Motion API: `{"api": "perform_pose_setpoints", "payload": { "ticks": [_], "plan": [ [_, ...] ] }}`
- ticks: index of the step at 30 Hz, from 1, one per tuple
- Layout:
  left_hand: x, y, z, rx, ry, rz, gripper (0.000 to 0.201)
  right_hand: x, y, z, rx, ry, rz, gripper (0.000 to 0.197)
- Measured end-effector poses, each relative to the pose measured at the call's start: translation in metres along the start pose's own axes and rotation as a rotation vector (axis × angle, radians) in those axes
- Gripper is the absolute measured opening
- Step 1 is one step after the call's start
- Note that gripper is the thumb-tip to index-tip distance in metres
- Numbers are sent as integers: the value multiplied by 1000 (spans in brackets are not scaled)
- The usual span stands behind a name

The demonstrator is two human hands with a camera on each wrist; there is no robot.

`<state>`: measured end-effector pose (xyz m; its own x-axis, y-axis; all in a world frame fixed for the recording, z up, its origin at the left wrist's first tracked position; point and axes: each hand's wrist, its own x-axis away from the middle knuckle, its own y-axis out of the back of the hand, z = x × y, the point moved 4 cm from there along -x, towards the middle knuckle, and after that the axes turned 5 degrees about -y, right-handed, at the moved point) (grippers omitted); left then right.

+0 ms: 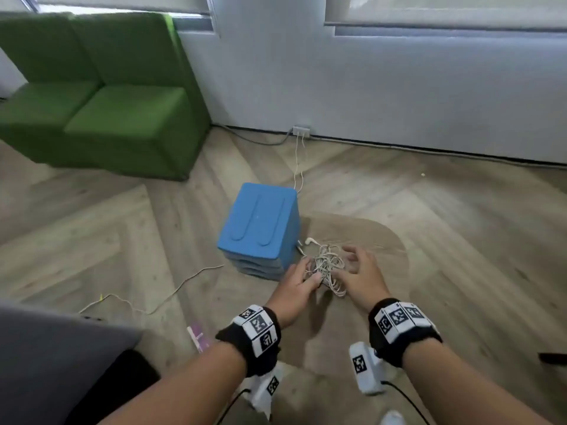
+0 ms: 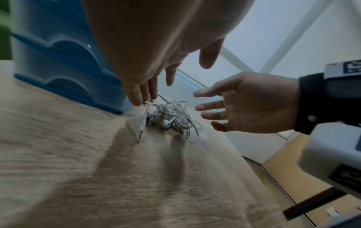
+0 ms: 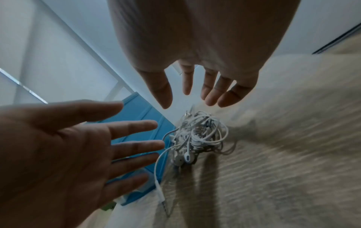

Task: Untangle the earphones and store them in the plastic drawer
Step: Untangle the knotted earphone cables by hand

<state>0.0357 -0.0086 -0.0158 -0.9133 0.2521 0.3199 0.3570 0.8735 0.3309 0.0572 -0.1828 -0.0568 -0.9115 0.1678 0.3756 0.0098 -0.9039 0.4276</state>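
A tangled bundle of white earphones [image 1: 326,265] lies on a low wooden table [image 1: 383,237], just right of a blue plastic drawer unit [image 1: 259,225] whose drawers look closed. My left hand [image 1: 306,273] is open at the bundle's left side, its fingertips [image 2: 139,100] at a cable of the earphones [image 2: 173,117]. On the bundle's right, my right hand [image 1: 346,265] hovers open with spread fingers, holding nothing. In the right wrist view both the right hand [image 3: 193,95] and the left hand [image 3: 97,138] flank the earphones [image 3: 199,135]. A jack plug [image 2: 141,128] trails loose.
A green sofa [image 1: 101,96] stands at the back left. A power strip [image 1: 301,130] sits at the wall with thin cables running to the drawer unit. Another cable [image 1: 171,292] and a pink item [image 1: 198,335] lie on the floor at left.
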Motion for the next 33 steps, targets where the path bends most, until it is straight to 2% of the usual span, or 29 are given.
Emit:
{"api": "perform_pose_setpoints", "payload": {
  "ticks": [3, 6, 8, 10, 14, 19, 22, 24, 27, 30, 33],
  "plan": [
    [-12, -10, 16, -107, -36, 30, 56, -12, -4, -12, 79, -63, -42, 69],
    [-20, -18, 32, -167, -85, -26, 67, -18, -8, -21, 241, -111, -69, 61],
    [-26, -22, 43, -176, -96, -60, 68, -20, -9, -23, 304, -120, -75, 63],
    [-29, -24, 48, -190, -113, -86, 69, -22, -10, -23, 290, -113, -76, 64],
    [-28, -27, 55, -177, -183, -118, 67, -17, -8, -27, 243, -69, -76, 51],
    [-40, -27, 61, 47, -201, -119, 60, -22, -15, -39, 64, -15, -40, 50],
    [-40, -23, 57, 161, -176, -68, 40, -22, -20, -43, -136, 9, 28, 50],
    [-37, -19, 54, 212, -151, -64, 39, -12, -20, -37, -227, 21, 39, 46],
    [-29, -14, 48, 314, -94, -92, 50, 3, -22, -30, -292, 64, 60, 30],
    [-15, -13, 40, 434, -59, -82, 36, 16, -20, -28, -419, 56, 71, 20],
    [-6, -17, 36, 585, -58, -17, 32, 31, -10, -21, -567, 32, 118, 18]
  ]
}}
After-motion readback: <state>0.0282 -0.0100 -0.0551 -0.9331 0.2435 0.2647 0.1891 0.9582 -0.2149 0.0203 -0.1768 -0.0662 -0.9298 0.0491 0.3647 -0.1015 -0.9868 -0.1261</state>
